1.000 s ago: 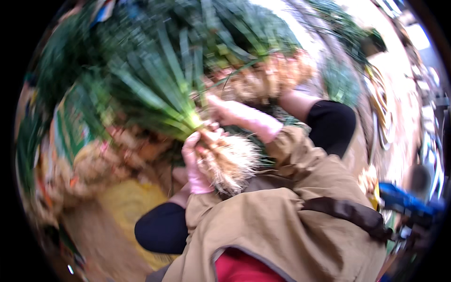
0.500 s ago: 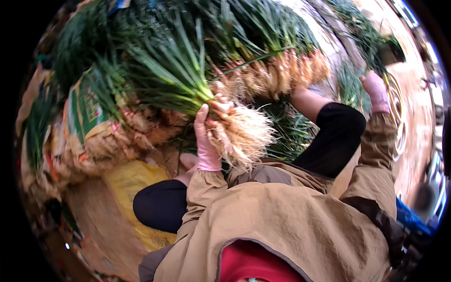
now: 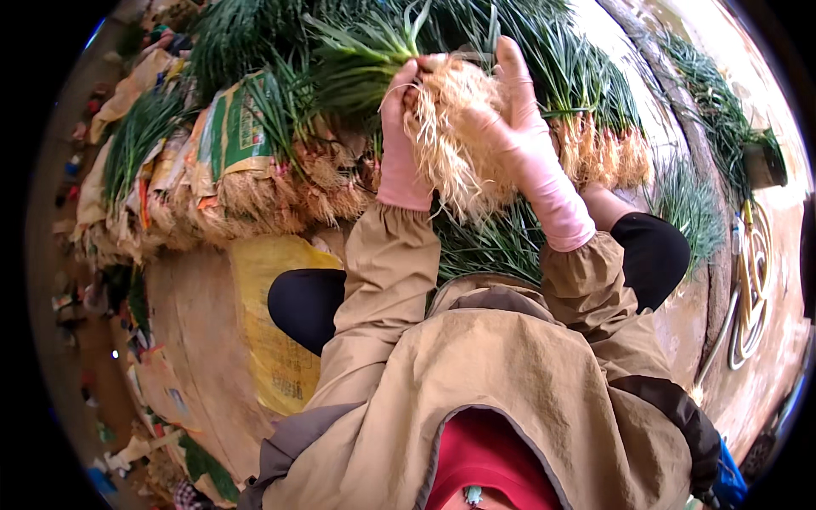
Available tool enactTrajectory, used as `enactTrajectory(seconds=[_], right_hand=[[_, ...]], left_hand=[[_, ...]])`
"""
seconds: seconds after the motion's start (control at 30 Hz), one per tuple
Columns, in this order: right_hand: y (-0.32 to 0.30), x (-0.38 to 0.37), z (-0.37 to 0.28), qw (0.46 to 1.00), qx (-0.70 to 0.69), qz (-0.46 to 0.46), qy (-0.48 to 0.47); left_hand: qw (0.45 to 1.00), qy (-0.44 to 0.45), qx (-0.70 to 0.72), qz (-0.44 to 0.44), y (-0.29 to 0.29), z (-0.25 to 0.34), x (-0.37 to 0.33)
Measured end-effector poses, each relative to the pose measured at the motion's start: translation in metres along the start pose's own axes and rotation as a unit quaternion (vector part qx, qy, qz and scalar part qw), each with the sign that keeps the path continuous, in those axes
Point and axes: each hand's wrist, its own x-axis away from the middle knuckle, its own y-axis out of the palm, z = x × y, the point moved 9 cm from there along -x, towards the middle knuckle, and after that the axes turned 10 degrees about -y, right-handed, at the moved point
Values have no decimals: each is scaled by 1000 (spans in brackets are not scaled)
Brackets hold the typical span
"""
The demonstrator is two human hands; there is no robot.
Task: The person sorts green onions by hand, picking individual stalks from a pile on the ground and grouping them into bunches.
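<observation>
In its pink glove, my left hand is closed around a bunch of green onions at the base of the stalks. Pale, stringy roots hang toward me, while the green leaves point away to the upper left. My right hand, gloved too, is at the right side of the roots. Its fingers stretch upward and its thumb lies against the root mass, without wrapping round it. Under the bunch, loose green leaves lie between my legs.
More onion bunches stand in a row beyond my right hand. Rooted bunches and a green-and-white sack are at the left. A yellow sack lies by my left knee. At the right are a coiled hose and a dark bucket.
My right hand has come in from the far right to the roots. My left hand has carried the bunch farther away from my body. The view has shifted too.
</observation>
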Motion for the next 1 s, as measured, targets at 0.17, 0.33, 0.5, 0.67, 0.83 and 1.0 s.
enactTrajectory(seconds=[0.17,0.33,0.5,0.67,0.83,1.0], right_hand=[[27,0,21,979,-186,-54,61],[44,19,8,980,-186,-27,58],[-11,60,52,976,176,-105,67],[-120,135,191,804,545,-195,134],[-165,210,254,650,643,-346,212],[-187,201,272,723,564,-337,214]], left_hand=[[988,136,-3,-72,11,71,-30],[981,67,-62,-172,38,132,-16],[969,155,-17,-190,66,189,50],[935,311,-152,-69,51,270,148],[918,372,-93,104,-58,271,268],[839,324,-210,384,-228,247,387]])
